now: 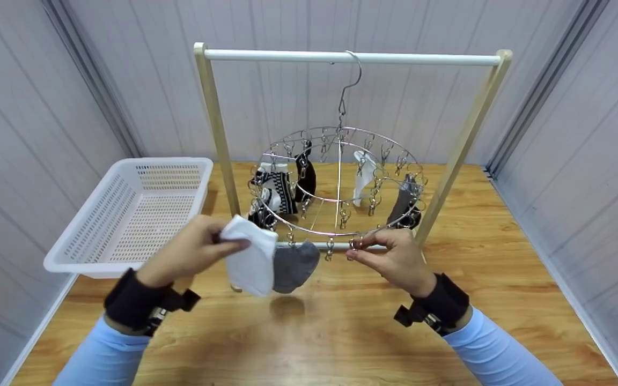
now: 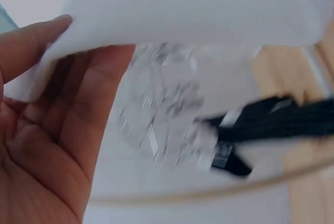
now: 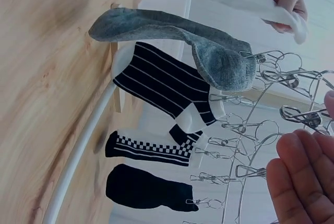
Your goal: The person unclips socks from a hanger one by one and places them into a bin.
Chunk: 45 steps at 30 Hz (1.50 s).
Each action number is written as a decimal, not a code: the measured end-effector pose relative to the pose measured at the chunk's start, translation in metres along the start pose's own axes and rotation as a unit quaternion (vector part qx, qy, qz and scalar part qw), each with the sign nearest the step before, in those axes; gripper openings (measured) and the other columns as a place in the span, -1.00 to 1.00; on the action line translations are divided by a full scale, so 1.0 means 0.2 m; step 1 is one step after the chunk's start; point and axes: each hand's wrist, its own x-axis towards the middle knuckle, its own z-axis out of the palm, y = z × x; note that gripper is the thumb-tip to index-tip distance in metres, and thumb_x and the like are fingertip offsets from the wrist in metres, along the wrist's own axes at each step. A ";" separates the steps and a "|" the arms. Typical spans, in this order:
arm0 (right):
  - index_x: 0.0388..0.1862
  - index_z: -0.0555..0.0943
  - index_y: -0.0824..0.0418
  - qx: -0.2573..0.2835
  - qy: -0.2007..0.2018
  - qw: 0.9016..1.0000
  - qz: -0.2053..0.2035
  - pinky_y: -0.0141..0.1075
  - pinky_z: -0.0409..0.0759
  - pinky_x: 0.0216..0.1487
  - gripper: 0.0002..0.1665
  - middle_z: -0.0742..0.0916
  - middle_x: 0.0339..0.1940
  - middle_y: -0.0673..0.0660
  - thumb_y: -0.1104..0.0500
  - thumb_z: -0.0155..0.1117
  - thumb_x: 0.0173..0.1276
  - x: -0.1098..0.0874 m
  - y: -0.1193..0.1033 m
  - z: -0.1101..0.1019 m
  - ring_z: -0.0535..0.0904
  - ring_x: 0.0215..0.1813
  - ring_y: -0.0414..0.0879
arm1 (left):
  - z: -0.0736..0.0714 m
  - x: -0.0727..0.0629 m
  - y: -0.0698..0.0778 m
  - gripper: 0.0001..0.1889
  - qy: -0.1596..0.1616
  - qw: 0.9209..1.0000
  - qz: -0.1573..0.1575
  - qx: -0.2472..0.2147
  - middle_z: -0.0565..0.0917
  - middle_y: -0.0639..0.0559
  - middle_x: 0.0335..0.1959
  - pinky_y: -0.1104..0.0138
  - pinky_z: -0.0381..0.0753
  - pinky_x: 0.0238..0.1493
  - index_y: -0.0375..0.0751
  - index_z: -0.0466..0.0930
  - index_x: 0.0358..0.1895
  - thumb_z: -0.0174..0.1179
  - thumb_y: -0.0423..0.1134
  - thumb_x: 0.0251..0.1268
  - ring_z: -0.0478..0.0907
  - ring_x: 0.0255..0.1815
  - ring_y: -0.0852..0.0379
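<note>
My left hand [image 1: 191,249] pinches a white sock [image 1: 252,262] by its upper end, thumb on the near side, left of the round metal sock hanger [image 1: 309,231]. In the left wrist view the white sock [image 2: 209,10] spreads blurred across the top. At the hanger's front rim, my right hand [image 1: 400,260] pinches a metal clip [image 3: 305,115] between thumb and fingers. A grey sock [image 1: 294,268] hangs clipped at the front, just right of the white one. In the right wrist view, a striped black sock [image 3: 167,80], a checkered sock [image 3: 151,148] and a black sock [image 3: 148,187] hang from clips.
A white-topped wooden rack [image 1: 277,56] bears the hanger by its hook [image 1: 360,69]. More socks hang at the back and right: a white sock [image 1: 363,177] and a dark grey sock [image 1: 403,202]. A white plastic basket [image 1: 89,266] stands at the left on the wooden floor [image 1: 330,343].
</note>
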 end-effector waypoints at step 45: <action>-0.26 0.77 0.56 0.052 -0.005 0.999 0.013 -0.35 0.84 -0.24 -0.84 0.83 -0.33 0.44 0.60 0.54 0.17 -0.01 -0.01 -0.03 0.82 -0.26 -0.38 | -0.91 0.11 -0.44 -0.60 0.112 0.961 -0.212 0.141 0.75 -0.13 -0.25 0.49 0.65 -0.42 -0.65 0.62 0.05 0.22 -0.21 0.62 0.56 -0.40 0.41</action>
